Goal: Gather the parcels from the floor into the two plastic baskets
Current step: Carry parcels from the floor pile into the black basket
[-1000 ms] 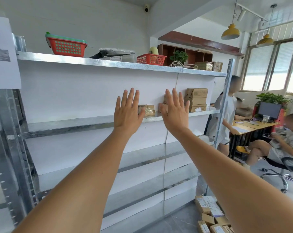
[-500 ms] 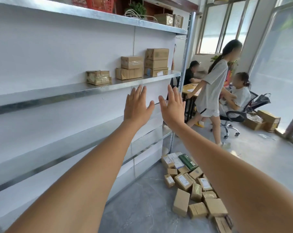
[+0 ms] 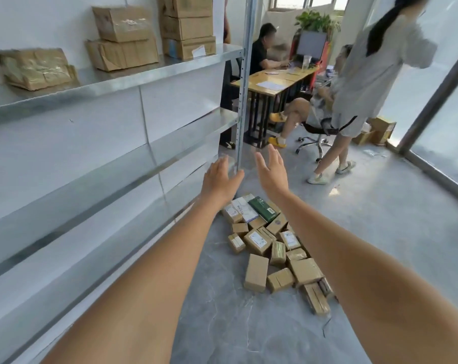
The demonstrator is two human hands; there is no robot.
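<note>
Reaching out, you hold your left hand [image 3: 220, 179] and right hand [image 3: 272, 173] apart with fingers spread, gripping nothing. Every one of the parcels [image 3: 272, 245] lies heaped on the floor [image 3: 380, 232] beside the shelf [image 3: 117, 82]. No baskets are in view, so gathering looks unstarted.

Grey floor [image 3: 380, 232], metal shelving [image 3: 112, 82] (left), wooden desk [image 3: 272, 85] beyond.
</note>
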